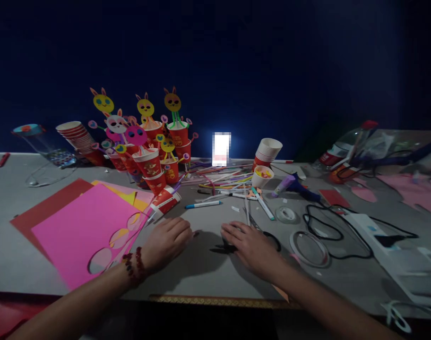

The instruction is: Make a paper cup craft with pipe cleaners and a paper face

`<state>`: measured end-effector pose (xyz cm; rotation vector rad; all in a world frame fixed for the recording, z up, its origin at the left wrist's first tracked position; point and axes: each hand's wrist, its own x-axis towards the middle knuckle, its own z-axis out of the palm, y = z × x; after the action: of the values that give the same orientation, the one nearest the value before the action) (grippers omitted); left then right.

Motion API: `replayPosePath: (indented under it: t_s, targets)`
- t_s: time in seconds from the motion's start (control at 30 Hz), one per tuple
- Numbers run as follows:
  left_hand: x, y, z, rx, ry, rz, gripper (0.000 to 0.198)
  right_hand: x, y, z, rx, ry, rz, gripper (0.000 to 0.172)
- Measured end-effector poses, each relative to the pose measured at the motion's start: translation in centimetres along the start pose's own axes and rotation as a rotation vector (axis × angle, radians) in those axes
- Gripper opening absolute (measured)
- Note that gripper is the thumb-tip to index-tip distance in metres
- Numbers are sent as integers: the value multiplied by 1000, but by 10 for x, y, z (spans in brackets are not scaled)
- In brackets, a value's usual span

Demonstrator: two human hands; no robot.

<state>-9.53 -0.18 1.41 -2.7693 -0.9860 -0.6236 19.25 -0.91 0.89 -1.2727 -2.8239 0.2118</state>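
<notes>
My left hand [168, 242] lies palm down on the grey table [201, 269], fingers stretched forward, a red bead bracelet [133, 267] on its wrist. It holds nothing and rests just right of the pink paper sheet [77, 226] with round holes cut in it. My right hand [249, 245] also lies flat with fingers apart, partly over black-handled scissors [272, 238].
Red paper cups with bunny faces on straws [148, 141] stand at the back left, cup stacks [267, 151] behind. Coloured straws and markers [229, 182] lie mid-table. A glue gun [297, 185], tape rolls [309, 248], a black cable [338, 222] and a bottle [343, 146] are at right.
</notes>
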Motion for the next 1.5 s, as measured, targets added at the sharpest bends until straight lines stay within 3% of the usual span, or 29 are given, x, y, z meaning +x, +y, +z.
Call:
replayPosePath:
  t_s: [0.4,0.97,1.03,1.2,1.3,1.5]
  targets:
    - [2,1,1,54,-38,18,14,1,0,-2,-38,-1,11,54]
    - [8,3,3,43,31,67,18,4,2,-2,-14,36,19,51]
    - [8,4,4,38,38,85,18,8,6,-1,81,62,37,46]
    - [7,5,3,29,67,108,14,28,13,1,388,138,147,15]
    - [7,7,1,13,83,123,15,40,14,2,377,138,202,7]
    - [7,9,2,-5,94,124,11,46,14,8,292,134,182,9]
